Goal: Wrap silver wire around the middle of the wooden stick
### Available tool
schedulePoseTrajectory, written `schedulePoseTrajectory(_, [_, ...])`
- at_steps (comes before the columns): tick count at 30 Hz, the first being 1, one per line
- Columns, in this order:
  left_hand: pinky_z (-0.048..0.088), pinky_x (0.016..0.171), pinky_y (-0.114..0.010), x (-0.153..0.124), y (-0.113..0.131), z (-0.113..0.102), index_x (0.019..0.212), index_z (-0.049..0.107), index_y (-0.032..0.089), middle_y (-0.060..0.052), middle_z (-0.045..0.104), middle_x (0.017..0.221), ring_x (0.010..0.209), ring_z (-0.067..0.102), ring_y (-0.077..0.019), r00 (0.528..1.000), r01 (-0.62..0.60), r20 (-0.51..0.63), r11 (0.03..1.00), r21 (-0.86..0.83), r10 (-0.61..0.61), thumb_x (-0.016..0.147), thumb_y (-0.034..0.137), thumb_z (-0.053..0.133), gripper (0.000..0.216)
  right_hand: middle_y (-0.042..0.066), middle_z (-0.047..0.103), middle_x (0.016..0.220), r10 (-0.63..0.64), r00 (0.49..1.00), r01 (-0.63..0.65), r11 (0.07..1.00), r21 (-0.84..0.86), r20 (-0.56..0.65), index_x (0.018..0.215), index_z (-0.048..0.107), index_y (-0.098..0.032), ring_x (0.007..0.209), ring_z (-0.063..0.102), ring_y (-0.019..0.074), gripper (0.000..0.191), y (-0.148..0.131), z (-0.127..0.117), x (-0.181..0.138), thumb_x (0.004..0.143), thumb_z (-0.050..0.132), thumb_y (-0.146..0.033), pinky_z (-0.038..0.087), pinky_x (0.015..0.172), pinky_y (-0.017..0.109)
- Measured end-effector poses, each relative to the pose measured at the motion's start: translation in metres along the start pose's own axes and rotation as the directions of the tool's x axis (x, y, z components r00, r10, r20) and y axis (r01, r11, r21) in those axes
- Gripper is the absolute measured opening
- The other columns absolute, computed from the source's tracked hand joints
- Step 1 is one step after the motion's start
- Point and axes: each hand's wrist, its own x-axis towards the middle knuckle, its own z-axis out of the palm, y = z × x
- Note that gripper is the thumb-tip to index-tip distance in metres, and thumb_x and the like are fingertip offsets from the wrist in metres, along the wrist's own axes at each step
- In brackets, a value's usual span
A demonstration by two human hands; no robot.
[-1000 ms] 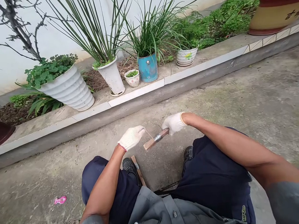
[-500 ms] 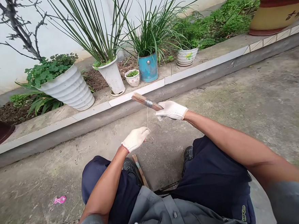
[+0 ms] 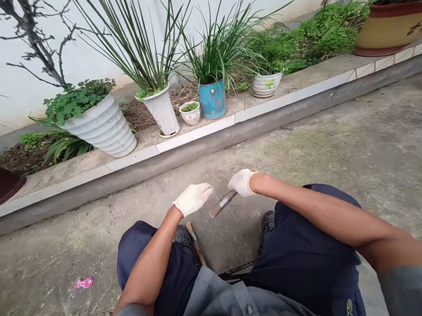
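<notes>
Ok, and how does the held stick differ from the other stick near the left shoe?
The held stick is in the right hand; the other stick is down by the left shoe, touched by neither hand. A thin strand runs between the held stick and the left hand; none shows on the other stick. Both look brown and wooden, each with a greyish band around it.

Concrete floor (image 3: 341,153) under dark shoes (image 3: 182,236)
A wooden stick (image 3: 197,245) lies bodyward of the left hand (image 3: 194,199); a pink object (image 3: 84,283), well to that hand's left.
</notes>
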Motion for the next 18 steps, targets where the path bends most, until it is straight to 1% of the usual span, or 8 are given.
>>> schedulePoseTrajectory(3, [0.048,0.088,-0.027,0.000,-0.002,0.002,0.108,0.073,0.023,-0.003,0.075,0.115,0.099,0.068,-0.0202,1.000,-0.005,-0.019,0.998,-0.062,0.004,0.107,0.041,0.036,0.041,0.003,0.068,0.074,-0.269,0.963,0.267,0.956,0.122,-0.001,0.083,0.070,-0.022,0.067,0.061,0.0200,0.011,-0.003,0.005,-0.018,0.072,0.069,-0.023,0.038,0.061,0.031])
schedulePoseTrajectory(5, [0.048,0.088,-0.027,0.000,-0.001,0.004,0.106,0.073,0.023,-0.003,0.075,0.113,0.097,0.068,-0.0200,1.000,-0.023,-0.010,0.994,-0.110,0.022,0.107,0.042,0.037,0.041,-0.002,0.063,0.070,-0.354,0.933,0.360,0.900,0.247,-0.070,0.081,0.066,-0.022,0.064,0.056,0.0158,0.010,-0.003,0.004,-0.029,0.076,0.067,-0.031,0.034,0.059,0.028])
schedulePoseTrajectory(6, [0.049,0.087,-0.028,0.000,0.001,0.004,0.102,0.073,0.022,-0.003,0.075,0.109,0.095,0.067,-0.0201,1.000,-0.031,0.000,0.991,-0.132,0.031,0.106,0.042,0.038,0.040,-0.003,0.062,0.070,-0.353,0.928,0.371,0.877,0.304,-0.116,0.081,0.064,-0.022,0.064,0.055,0.0145,0.013,-0.002,0.002,-0.033,0.077,0.067,-0.034,0.033,0.058,0.027])
schedulePoseTrajectory(8, [0.049,0.084,-0.029,0.000,0.004,0.005,0.095,0.072,0.021,-0.004,0.074,0.099,0.089,0.067,-0.0205,0.999,-0.026,0.018,0.985,-0.169,0.029,0.104,0.042,0.044,0.036,-0.004,0.062,0.071,-0.250,0.943,0.322,0.854,0.408,-0.221,0.085,0.063,-0.022,0.063,0.054,0.0134,0.018,0.001,-0.002,-0.037,0.079,0.065,-0.040,0.031,0.057,0.025])
schedulePoseTrajectory(10, [0.049,0.079,-0.029,-0.001,0.006,0.004,0.092,0.069,0.020,-0.005,0.072,0.088,0.081,0.066,-0.0202,1.000,0.000,0.017,0.980,-0.197,0.003,0.104,0.043,0.045,0.036,-0.004,0.063,0.072,-0.046,0.945,0.209,0.846,0.491,-0.324,0.088,0.062,-0.022,0.063,0.055,0.0137,0.022,0.006,-0.006,-0.035,0.083,0.062,-0.044,0.032,0.057,0.025])
schedulePoseTrajectory(13, [0.046,0.069,-0.028,-0.002,0.007,0.005,0.092,0.065,0.020,-0.002,0.068,0.080,0.067,0.062,-0.0169,0.999,0.035,-0.017,0.974,-0.224,-0.040,0.107,0.044,0.035,0.041,-0.002,0.064,0.073,0.220,0.881,0.056,0.831,0.553,-0.420,0.090,0.061,-0.022,0.064,0.057,0.0150,0.023,0.016,-0.012,-0.023,0.087,0.057,-0.045,0.033,0.058,0.025])
schedulePoseTrajectory(15, [0.044,0.065,-0.027,-0.002,0.007,0.004,0.088,0.062,0.020,0.000,0.065,0.075,0.062,0.060,-0.0155,0.998,0.058,-0.008,0.971,-0.232,-0.061,0.107,0.044,0.034,0.041,0.001,0.067,0.077,0.311,0.840,-0.025,0.841,0.541,-0.444,0.093,0.063,-0.023,0.067,0.059,0.0167,0.024,0.023,-0.017,-0.013,0.089,0.055,-0.045,0.034,0.059,0.026])
schedulePoseTrajectory(18, [0.042,0.061,-0.027,0.001,0.005,-0.003,0.085,0.060,0.021,0.002,0.060,0.068,0.057,0.059,-0.0155,0.994,0.103,0.056,0.966,-0.236,-0.092,0.104,0.045,0.038,0.038,0.006,0.073,0.088,0.370,0.797,-0.151,0.888,0.435,-0.477,0.102,0.066,-0.022,0.074,0.065,0.0204,0.023,0.031,-0.028,0.000,0.092,0.053,-0.038,0.039,0.063,0.027])
